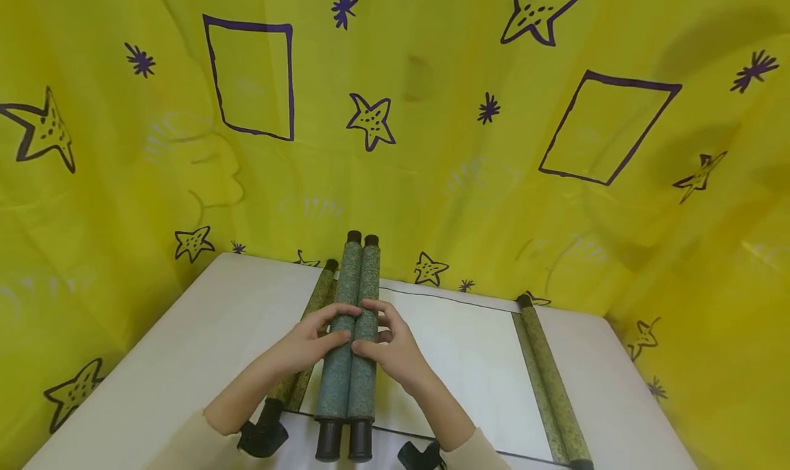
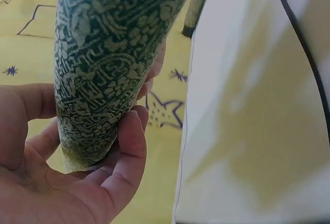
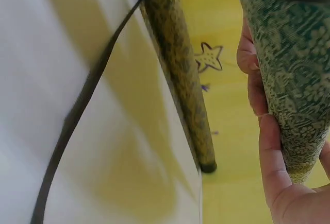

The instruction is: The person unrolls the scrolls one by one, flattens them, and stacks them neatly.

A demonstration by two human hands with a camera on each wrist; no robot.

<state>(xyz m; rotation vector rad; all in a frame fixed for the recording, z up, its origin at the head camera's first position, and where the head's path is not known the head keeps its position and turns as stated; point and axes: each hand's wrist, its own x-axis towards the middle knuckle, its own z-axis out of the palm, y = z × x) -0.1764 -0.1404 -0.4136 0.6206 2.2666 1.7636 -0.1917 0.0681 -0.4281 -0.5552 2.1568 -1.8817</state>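
On the white bench (image 1: 222, 333), an olive-patterned roller (image 1: 319, 295) is lying leftmost. The left hand (image 1: 308, 339) is curling its fingers round a green-patterned, black-ended cylinder (image 1: 336, 388); touching it, a matching cylinder (image 1: 363, 388) is being clamped by the right hand's (image 1: 398, 346) fingers, above a white sheet (image 1: 453, 346).

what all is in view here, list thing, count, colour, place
table: 1, white, below
sheet: 1, white, on table
olive rolls: 2, olive, at sheet's ends
green rolls: 2, green, held over sheet
end caps: several, black, at roll ends
curtain: 1, yellow, behind table
prints: many, mostly purple, on curtain
black objects: 2, black, bottom of head view
sleeves: 2, cream, bottom of head view
left hand: 1, bare, gripping green rolls
right hand: 1, bare, gripping green rolls
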